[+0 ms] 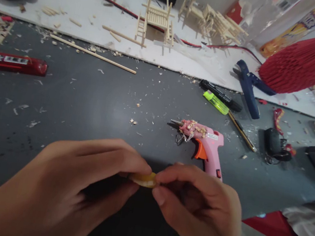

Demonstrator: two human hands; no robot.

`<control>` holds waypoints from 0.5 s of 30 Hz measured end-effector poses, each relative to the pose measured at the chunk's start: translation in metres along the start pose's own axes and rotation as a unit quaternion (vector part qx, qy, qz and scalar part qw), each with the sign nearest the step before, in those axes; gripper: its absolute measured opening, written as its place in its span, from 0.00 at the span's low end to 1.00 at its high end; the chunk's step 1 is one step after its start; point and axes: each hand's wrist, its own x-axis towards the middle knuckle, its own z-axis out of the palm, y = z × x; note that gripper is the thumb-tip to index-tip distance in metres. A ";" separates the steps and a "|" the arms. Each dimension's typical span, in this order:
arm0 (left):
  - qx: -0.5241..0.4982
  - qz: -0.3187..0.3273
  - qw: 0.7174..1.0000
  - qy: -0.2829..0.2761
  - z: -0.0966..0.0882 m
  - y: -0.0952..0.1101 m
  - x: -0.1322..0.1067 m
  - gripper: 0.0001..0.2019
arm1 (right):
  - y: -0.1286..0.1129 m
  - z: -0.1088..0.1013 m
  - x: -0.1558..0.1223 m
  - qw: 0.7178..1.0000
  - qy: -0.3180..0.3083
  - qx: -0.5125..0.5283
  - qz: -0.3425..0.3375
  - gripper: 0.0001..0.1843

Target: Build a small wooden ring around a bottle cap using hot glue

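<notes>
Between my two hands is a small yellow, rounded piece (144,179) with a paler lower edge; fingers cover both its ends, so its exact kind is unclear. The thumb and fingertips of my left hand (85,178) pinch its left end. My right hand (197,204) grips the right end the same way. Just beyond my right hand lies a pink glue gun (211,144) with an orange trigger, its metal nozzle pointing left and wood bits stuck to its front.
Behind, a white board (88,7) carries a miniature stick chair (158,16) and more stick models. Blue cutters (249,86), a black marker (220,96), a yellow-green capped pen (216,102) and a red bundle of sticks (306,65) lie right. A red packet (10,63) lies left; scraps dot the grey table (67,99).
</notes>
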 end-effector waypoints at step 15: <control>0.027 -0.012 1.000 0.008 0.003 -0.010 -0.007 0.08 | 0.027 -0.005 0.005 0.974 -0.027 -0.030 -0.223 0.16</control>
